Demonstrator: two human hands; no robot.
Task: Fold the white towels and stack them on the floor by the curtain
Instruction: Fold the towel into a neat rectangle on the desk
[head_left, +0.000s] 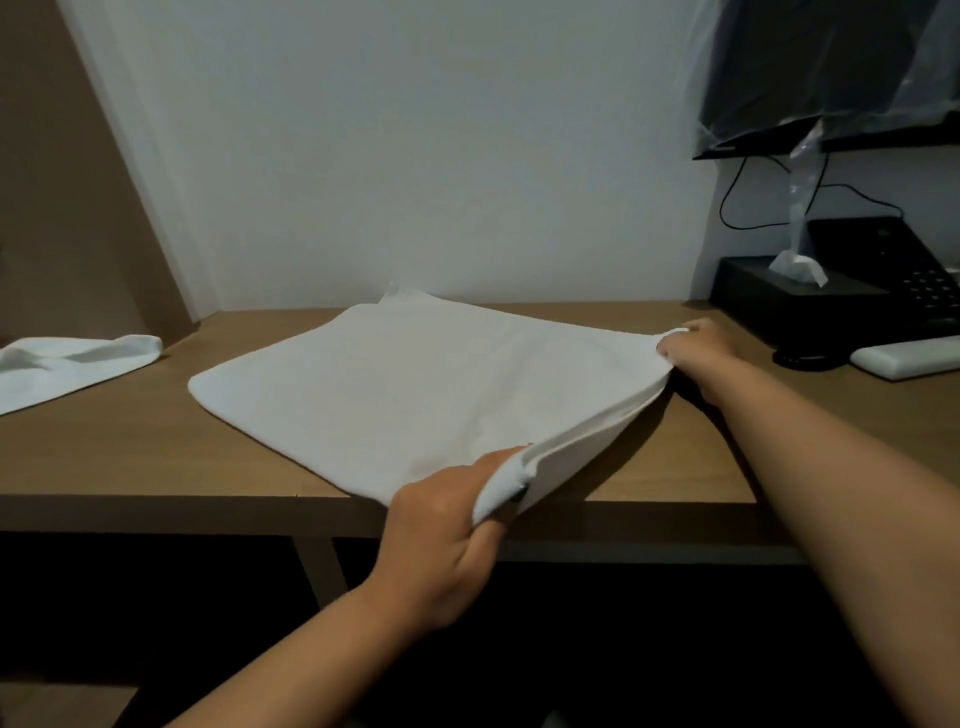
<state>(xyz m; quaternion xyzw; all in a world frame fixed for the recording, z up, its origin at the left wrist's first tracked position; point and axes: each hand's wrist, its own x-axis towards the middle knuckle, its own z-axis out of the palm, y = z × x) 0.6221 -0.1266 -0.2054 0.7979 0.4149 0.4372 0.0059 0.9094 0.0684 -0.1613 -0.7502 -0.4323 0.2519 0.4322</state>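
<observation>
We've got the white towel (415, 384) doubled over flat on the counter (130, 457). Left hand (447, 540) pinches its near corner, right hand (701, 345) pinches the far corner, both grips tight. Second towel (67, 364) lies off left.

Soft matt white cloth towel (410, 384) on smooth wood-grain desk (130, 457)

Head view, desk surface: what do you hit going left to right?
Second white towel at the left edge → white towel being folded, left hand gripping its near corner → right hand pinching its right corner → black tissue box → white remote.
</observation>
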